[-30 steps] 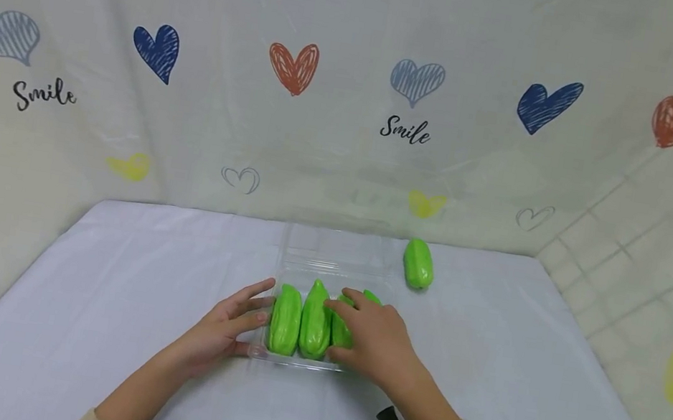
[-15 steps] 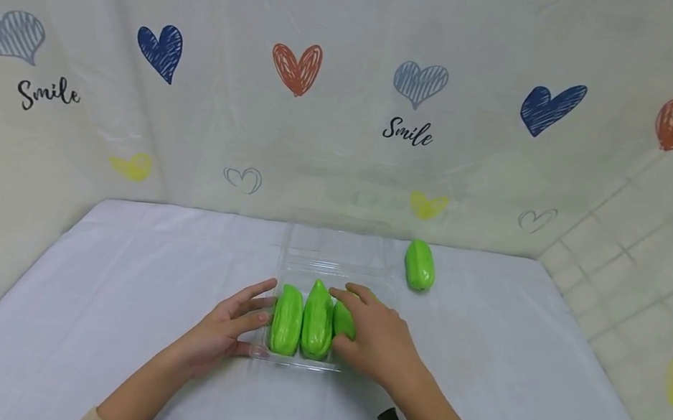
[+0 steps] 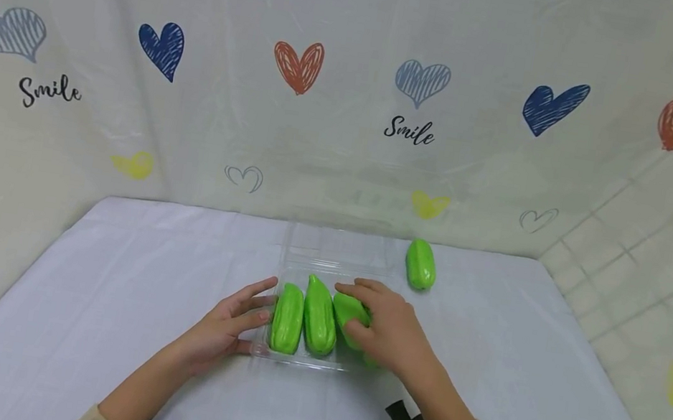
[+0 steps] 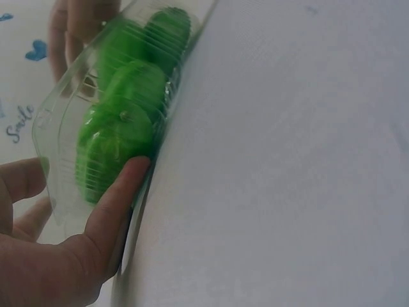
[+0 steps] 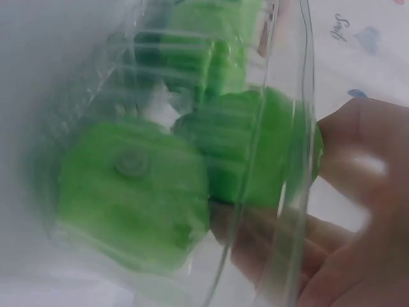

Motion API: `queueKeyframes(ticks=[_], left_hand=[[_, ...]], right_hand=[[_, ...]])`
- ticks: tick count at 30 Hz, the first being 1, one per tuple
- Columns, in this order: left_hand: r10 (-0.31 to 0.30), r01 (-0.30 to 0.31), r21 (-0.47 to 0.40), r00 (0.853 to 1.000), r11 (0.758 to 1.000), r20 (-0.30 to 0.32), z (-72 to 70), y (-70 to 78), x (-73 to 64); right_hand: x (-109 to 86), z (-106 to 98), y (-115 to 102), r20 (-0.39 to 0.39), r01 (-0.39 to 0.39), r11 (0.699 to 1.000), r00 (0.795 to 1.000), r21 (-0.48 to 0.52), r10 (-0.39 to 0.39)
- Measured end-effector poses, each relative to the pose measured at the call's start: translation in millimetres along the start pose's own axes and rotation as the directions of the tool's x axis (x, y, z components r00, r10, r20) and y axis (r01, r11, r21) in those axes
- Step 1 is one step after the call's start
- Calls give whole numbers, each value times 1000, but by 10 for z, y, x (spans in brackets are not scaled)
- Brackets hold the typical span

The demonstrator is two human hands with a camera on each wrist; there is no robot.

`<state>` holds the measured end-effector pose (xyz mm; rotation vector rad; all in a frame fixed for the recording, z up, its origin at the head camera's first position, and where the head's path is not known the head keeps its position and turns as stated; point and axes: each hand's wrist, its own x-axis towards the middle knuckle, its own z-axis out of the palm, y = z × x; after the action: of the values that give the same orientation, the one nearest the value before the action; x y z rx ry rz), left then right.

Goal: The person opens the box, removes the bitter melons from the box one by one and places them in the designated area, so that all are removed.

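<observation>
In the head view a clear plastic clamshell box (image 3: 301, 361) stands with its lid (image 3: 337, 246) laid back. Glossy green ribbed fruits lie side by side in it: a left one (image 3: 287, 319), a middle one (image 3: 320, 316) tilted slightly, and a third (image 3: 349, 313) leaning. My right hand (image 3: 391, 323) grips the third between thumb and fingers; in the right wrist view this fruit (image 5: 262, 147) stands up past the rim. Another green fruit (image 5: 134, 198) sits by the right wall, mostly hidden by that hand in the head view. My left hand (image 3: 220, 334) rests straight fingers against the box's left side.
One more green fruit (image 3: 421, 265) lies on the white tablecloth (image 3: 490, 320) behind the box, to the right. A pale curtain (image 3: 333, 144) printed with hearts hangs along the table's back edge.
My right hand has moved slightly right and the third fruit now leans, more of it showing. The middle fruit has tilted, its tip to the left. My left hand has stayed put.
</observation>
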<state>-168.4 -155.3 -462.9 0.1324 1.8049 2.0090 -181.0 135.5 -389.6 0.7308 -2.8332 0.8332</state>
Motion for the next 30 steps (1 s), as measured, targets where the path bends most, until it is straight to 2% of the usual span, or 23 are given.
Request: queueKeyframes(ticks=[10, 16, 23, 30], left_hand=[[7, -7, -5, 1000, 1000, -3, -2, 0, 0], [9, -10, -7, 1000, 1000, -5, -1, -3, 0], [7, -7, -6, 1000, 1000, -4, 10, 20, -12], [-4, 4, 9, 1000, 1000, -10, 20, 42, -29]], right_hand=[[43, -110, 116, 55, -114, 981, 993, 157, 106], [69, -141, 182, 63, -159, 952, 987, 260, 148], [83, -134, 239, 83, -208, 898, 978, 388, 191], [82, -182, 274, 84, -243, 862, 970, 445, 230]])
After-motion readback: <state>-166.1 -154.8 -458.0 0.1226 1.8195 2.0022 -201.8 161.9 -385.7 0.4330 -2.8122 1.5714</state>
